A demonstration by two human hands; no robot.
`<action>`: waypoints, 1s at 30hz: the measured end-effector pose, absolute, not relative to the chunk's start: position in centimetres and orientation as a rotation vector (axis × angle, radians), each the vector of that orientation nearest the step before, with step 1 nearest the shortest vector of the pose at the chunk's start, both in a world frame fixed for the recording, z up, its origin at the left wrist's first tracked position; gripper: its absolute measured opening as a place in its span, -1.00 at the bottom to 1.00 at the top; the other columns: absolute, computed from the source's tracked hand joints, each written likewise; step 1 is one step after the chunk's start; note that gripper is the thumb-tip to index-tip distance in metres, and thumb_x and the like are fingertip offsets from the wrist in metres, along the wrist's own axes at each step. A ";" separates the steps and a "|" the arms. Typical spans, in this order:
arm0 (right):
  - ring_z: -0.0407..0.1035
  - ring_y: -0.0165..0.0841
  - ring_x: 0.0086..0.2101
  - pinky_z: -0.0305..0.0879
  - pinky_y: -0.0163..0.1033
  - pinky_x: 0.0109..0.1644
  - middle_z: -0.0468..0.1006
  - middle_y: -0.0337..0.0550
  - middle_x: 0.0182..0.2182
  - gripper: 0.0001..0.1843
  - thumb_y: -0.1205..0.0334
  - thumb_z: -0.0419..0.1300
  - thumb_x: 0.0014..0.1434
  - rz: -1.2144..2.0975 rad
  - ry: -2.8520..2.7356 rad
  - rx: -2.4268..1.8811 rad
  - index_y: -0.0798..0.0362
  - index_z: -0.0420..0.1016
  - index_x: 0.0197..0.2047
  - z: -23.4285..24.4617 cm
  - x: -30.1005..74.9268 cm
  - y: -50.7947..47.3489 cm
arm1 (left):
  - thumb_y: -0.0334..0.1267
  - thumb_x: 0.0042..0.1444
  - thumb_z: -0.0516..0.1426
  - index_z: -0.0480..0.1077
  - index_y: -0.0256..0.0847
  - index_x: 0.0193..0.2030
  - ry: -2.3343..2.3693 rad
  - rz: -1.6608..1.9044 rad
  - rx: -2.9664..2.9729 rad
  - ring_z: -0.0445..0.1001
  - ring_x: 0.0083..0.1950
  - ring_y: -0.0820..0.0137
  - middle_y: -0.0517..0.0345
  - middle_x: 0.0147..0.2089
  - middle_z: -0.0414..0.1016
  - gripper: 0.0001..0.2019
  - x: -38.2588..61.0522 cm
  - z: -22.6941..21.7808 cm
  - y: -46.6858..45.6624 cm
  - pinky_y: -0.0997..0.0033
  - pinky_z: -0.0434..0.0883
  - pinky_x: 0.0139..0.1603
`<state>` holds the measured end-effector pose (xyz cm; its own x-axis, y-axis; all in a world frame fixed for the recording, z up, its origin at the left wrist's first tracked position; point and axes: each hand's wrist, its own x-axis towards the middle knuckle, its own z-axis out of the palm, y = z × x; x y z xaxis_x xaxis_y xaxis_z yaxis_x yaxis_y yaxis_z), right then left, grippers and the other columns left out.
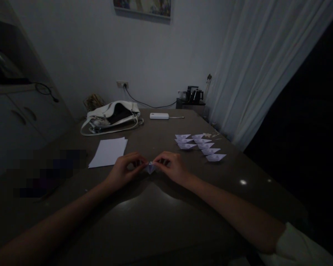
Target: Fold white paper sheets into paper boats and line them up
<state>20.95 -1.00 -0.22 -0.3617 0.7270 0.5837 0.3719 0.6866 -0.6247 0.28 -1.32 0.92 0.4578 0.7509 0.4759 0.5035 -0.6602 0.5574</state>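
Between my two hands is a small piece of folded paper (150, 169), pale and pointed at its lower end. My left hand (127, 169) pinches its left side with thumb and fingertips. On the other side my right hand (172, 167) grips it the same way. Part of the paper is hidden by the fingers. Several folded paper boats (215, 157) stand in two rows to the right of my right hand. A stack of white paper sheets (107, 150) lies just beyond my left hand.
A white handbag (111, 116) sits at the back left of the dark table (155, 229). A white power bank (159, 116) with a short cable lies at the far edge. Behind the table is a black kettle (196, 96). A curtain (249, 74) hangs on the right.
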 end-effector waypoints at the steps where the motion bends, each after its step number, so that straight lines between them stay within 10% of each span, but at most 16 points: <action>1: 0.36 -0.48 -0.45 0.24 -0.40 -0.41 0.52 -0.21 -0.43 -0.90 0.25 0.21 0.11 0.492 -1.975 -0.855 0.09 0.50 -0.36 -0.2 21.0 -1.0 | -0.15 0.13 0.11 0.45 -0.23 -0.28 1.074 1.030 2.360 0.42 -0.37 0.41 0.13 -0.36 0.47 -0.80 0.3 0.9 -1.3 0.48 0.36 -0.38; 30: 0.37 -0.45 -0.47 0.25 -0.36 -0.43 0.40 -0.21 -0.41 -0.92 0.27 -0.02 0.24 0.526 -1.776 -0.933 0.04 0.24 -0.29 -0.7 21.1 -0.3 | -0.08 0.15 0.06 0.23 -0.21 -0.26 1.140 1.214 1.891 0.45 -0.34 0.40 0.08 -0.21 0.44 -0.77 0.6 0.8 -1.2 0.39 0.43 -0.32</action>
<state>21.06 -0.27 -0.67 -0.1820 0.7931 0.5813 0.3489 0.6048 -0.7159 0.62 -1.24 0.80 0.2078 0.8963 0.3917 0.3350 -0.4414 0.8324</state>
